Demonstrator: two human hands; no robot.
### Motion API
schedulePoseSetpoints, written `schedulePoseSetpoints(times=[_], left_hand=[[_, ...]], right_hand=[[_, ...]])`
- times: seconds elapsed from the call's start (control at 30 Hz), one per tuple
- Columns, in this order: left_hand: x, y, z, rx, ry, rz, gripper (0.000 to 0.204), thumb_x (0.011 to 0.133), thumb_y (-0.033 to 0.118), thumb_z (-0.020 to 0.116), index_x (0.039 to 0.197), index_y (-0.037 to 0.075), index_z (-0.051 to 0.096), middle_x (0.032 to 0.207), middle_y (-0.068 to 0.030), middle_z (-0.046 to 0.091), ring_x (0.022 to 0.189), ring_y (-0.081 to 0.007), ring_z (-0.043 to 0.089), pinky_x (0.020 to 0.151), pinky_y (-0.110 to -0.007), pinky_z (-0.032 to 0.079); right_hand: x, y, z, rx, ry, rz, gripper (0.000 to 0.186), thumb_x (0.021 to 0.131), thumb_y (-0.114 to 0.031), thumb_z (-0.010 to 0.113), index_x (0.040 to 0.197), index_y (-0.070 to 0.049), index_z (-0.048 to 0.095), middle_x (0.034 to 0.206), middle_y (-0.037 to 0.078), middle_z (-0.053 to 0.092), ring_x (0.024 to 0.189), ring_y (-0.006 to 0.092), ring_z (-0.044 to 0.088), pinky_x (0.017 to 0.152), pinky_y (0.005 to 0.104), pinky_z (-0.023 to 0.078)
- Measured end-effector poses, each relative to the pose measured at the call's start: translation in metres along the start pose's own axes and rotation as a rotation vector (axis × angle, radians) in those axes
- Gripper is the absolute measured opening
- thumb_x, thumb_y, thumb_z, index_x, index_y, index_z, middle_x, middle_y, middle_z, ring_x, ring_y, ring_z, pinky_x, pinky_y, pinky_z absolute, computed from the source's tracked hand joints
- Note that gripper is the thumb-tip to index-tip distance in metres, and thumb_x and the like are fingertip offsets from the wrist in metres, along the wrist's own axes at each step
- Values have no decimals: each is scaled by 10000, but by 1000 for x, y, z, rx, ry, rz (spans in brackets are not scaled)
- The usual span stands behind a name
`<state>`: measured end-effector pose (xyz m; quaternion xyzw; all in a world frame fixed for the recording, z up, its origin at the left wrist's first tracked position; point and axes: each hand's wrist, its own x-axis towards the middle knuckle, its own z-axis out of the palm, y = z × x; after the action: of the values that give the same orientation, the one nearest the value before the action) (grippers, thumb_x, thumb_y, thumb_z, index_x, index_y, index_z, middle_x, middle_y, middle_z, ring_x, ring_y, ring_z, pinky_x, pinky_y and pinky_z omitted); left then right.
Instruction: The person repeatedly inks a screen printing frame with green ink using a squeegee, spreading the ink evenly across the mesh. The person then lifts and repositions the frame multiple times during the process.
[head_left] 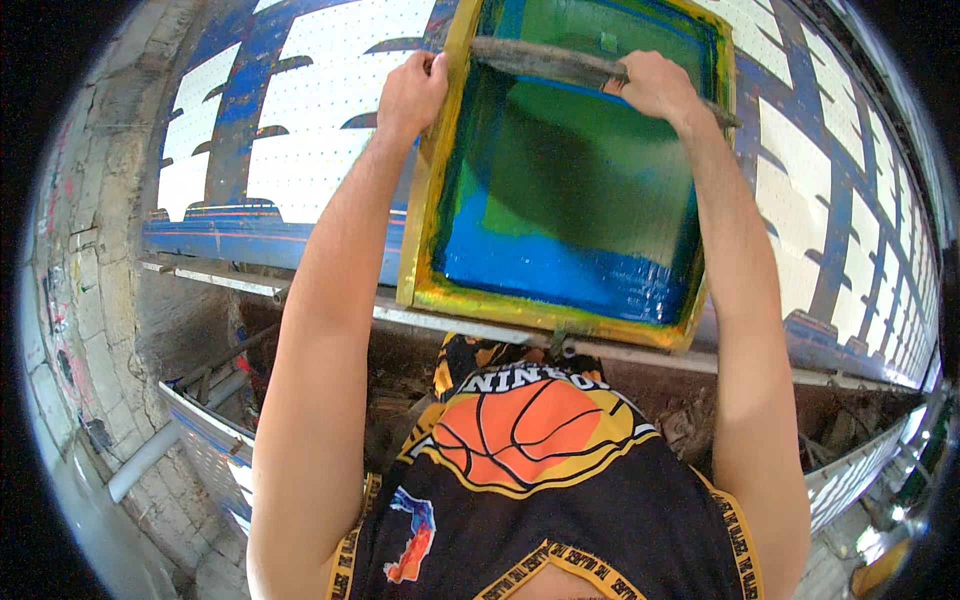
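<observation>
A screen printing frame (pixel 424 220) with yellow-stained edges lies in front of me on the long table. Its mesh looks green, and wet blue ink (pixel 540 262) covers the part nearest me. My left hand (pixel 413 95) is closed on the frame's left side, toward the far end. Inside the frame, my right hand (pixel 657 85) grips a worn squeegee (pixel 545 62) near its right part. The squeegee lies across the mesh from side to side, and its right end reaches over the frame's right edge. My right fingers are partly hidden behind the hand.
White dotted cut pieces (pixel 330 110) lie in rows on the blue table on the left, with more white pieces (pixel 795 195) on the right. A metal rail (pixel 640 357) runs along the table's near edge. At far left is a rough brick-like surface (pixel 110 310).
</observation>
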<state>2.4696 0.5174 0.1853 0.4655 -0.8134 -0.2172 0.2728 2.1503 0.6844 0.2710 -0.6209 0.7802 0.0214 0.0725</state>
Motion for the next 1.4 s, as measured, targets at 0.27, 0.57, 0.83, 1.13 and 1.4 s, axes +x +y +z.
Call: schedulePoseSetpoints(times=[0.27,0.57,0.83,1.13,1.4], left_hand=[[5,-15,7,-25,-37,16,526,1074,491,533,1250,32,722,1167,-240,772,1127,-453,714,993,-537,549],[8,-23,6,-24,-112,21,657,937,578,725,1328,51,701,1291,-215,749,1217,-397,707,1063,-476,532],[40,-9,-15,-88,-147,62,532,932,457,805,1299,79,726,1215,-167,776,1148,-313,731,1021,-414,542],[41,144,6,-148,-59,120,529,950,453,805,1300,64,724,1228,-137,750,1105,-264,717,991,-397,539],[-47,285,141,-188,25,127,522,950,453,807,1252,32,740,1202,-167,757,1117,-291,714,1003,-398,538]], right_hand=[[-199,-117,50,9,-94,94,376,876,-82,667,1216,-180,795,1099,129,780,1017,371,750,888,527,613],[-279,-165,74,126,99,134,364,761,-64,764,1118,-121,803,1039,79,781,1043,297,741,849,460,612],[-288,-154,70,220,177,122,310,759,-78,776,1065,-123,783,994,96,763,998,308,747,847,479,600],[-331,-42,76,182,431,65,83,873,-174,694,917,-123,743,907,104,759,928,320,769,817,485,624],[-434,157,84,176,330,40,455,737,-34,790,1186,-96,760,1149,81,775,1106,283,741,953,407,595]])
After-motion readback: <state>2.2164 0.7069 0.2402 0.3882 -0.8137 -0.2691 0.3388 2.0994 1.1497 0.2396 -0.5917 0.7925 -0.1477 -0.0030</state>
